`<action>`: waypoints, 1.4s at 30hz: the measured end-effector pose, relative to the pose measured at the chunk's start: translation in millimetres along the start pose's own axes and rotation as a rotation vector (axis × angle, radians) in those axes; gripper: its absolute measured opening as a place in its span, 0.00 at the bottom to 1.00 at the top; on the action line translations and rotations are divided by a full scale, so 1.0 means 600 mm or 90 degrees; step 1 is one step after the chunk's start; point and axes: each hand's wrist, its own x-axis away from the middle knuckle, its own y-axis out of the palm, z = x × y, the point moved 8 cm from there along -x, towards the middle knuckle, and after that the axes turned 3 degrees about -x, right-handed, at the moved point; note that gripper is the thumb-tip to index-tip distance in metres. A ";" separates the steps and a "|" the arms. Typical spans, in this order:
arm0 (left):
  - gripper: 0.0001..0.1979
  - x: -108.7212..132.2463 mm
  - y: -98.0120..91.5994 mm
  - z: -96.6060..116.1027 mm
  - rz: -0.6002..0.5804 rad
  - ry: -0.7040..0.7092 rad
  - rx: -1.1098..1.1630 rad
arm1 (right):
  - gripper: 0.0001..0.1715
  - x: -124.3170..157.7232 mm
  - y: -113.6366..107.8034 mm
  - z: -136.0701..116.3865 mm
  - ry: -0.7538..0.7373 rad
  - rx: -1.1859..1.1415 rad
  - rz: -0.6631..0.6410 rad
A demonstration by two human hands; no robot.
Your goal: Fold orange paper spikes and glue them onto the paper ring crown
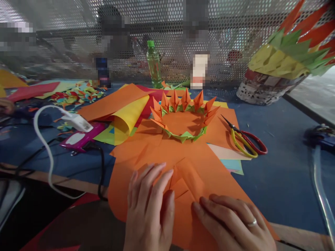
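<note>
My left hand (151, 198) lies with its fingers stretched out flat on orange paper. A ring is on a finger of my right hand (232, 219), which rests palm down, fingers extended, at the right of a small folded orange paper piece (180, 184). That piece lies between my hands on a large orange sheet (209, 167); its folds are partly blurred and hard to tell from the sheet. Just beyond stands a ring of folded paper (186, 136), green at its base with several upright orange points. My fingers do not touch this ring.
Scissors (242, 137) with yellow and red handles lie partly open at the right. A green-capped bottle (154, 64), a paper-covered basket (258, 85), paper scraps (78, 93) and a purple power strip (83, 137) with cables surround the coloured sheets. Perforated metal panels close off the back.
</note>
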 end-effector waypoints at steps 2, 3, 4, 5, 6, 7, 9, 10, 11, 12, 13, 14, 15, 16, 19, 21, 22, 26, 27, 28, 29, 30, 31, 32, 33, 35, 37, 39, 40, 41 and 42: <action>0.24 0.006 -0.006 0.013 0.033 0.028 0.023 | 0.13 -0.001 0.000 -0.001 -0.018 -0.004 0.005; 0.23 0.011 -0.006 0.020 0.041 0.046 0.037 | 0.13 -0.002 0.000 -0.002 -0.030 -0.007 0.002; 0.23 0.016 -0.003 0.028 0.040 0.067 0.052 | 0.13 -0.002 0.000 -0.001 -0.038 -0.010 -0.001; 0.22 0.021 0.001 0.035 0.033 0.089 0.067 | 0.13 -0.001 0.000 0.000 -0.042 -0.012 -0.006; 0.21 0.026 0.005 0.040 0.024 0.107 0.077 | 0.14 0.000 0.000 0.003 -0.042 -0.014 -0.014; 0.19 0.030 0.009 0.044 0.020 0.123 0.083 | 0.15 0.001 0.001 0.004 -0.048 -0.019 -0.028; 0.15 0.035 0.011 0.047 0.031 0.145 0.094 | 0.17 0.005 0.002 0.007 -0.057 -0.037 -0.059; 0.14 0.035 0.010 0.047 0.037 0.148 0.100 | 0.19 0.005 0.000 0.011 -0.049 -0.046 -0.067; 0.13 0.035 0.009 0.046 0.042 0.151 0.105 | 0.22 0.005 -0.003 0.017 -0.028 -0.054 -0.069; 0.13 0.034 0.009 0.046 0.043 0.152 0.112 | 0.24 0.002 -0.006 0.026 0.003 -0.057 -0.067; 0.13 0.032 0.008 0.044 0.042 0.152 0.120 | 0.25 -0.001 -0.008 0.034 0.038 -0.057 -0.068; 0.13 0.031 0.008 0.043 0.040 0.149 0.129 | 0.25 -0.006 -0.009 0.041 0.065 -0.056 -0.074; 0.13 0.030 0.007 0.041 0.039 0.147 0.137 | 0.24 -0.012 -0.008 0.044 0.072 -0.058 -0.086; 0.13 0.030 0.006 0.040 0.044 0.147 0.145 | 0.23 -0.018 -0.006 0.045 0.071 -0.062 -0.098; 0.13 0.030 0.006 0.036 0.041 0.153 0.159 | 0.22 -0.040 -0.003 0.043 0.031 -0.076 -0.116; 0.13 0.031 0.008 0.035 0.030 0.162 0.162 | 0.22 -0.051 -0.001 0.039 -0.007 -0.081 -0.131; 0.13 0.032 0.008 0.034 0.025 0.163 0.163 | 0.22 -0.055 -0.002 0.036 -0.029 -0.080 -0.138; 0.12 0.033 -0.001 0.025 0.057 0.102 0.120 | 0.13 -0.056 -0.008 0.021 -0.084 -0.053 -0.139; 0.12 0.034 -0.004 0.025 0.068 0.090 0.100 | 0.11 -0.052 -0.008 0.016 -0.093 -0.048 -0.144; 0.13 0.034 -0.005 0.026 0.073 0.082 0.084 | 0.10 -0.047 -0.005 0.009 -0.106 -0.051 -0.152; 0.13 0.035 -0.006 0.027 0.073 0.082 0.075 | 0.08 -0.042 -0.004 0.003 -0.113 -0.063 -0.155; 0.14 0.035 -0.004 0.030 0.066 0.088 0.075 | 0.07 -0.038 -0.003 0.000 -0.110 -0.082 -0.151; 0.14 0.036 -0.002 0.031 0.060 0.097 0.078 | 0.08 -0.036 -0.002 -0.001 -0.095 -0.103 -0.150; 0.15 0.037 0.001 0.032 0.053 0.104 0.084 | 0.08 -0.035 0.000 0.002 -0.073 -0.123 -0.157; 0.15 0.038 0.004 0.032 0.047 0.108 0.090 | 0.09 -0.035 0.004 0.006 -0.046 -0.140 -0.171; 0.15 0.041 0.009 0.028 0.038 0.107 0.096 | 0.10 -0.038 0.012 0.014 -0.017 -0.160 -0.216; 0.16 0.046 0.014 0.023 0.029 0.114 0.094 | 0.07 -0.044 0.016 0.021 -0.005 -0.185 -0.247; 0.13 0.053 0.017 0.023 0.016 0.151 0.090 | 0.04 -0.051 0.016 0.031 0.019 -0.216 -0.251; 0.12 0.056 0.018 0.023 0.010 0.173 0.088 | 0.04 -0.053 0.016 0.035 0.030 -0.227 -0.255; 0.12 0.060 0.018 0.023 0.008 0.194 0.084 | 0.04 -0.054 0.019 0.038 0.039 -0.233 -0.264; 0.12 0.062 0.018 0.022 0.005 0.208 0.081 | 0.04 -0.055 0.021 0.039 0.043 -0.234 -0.273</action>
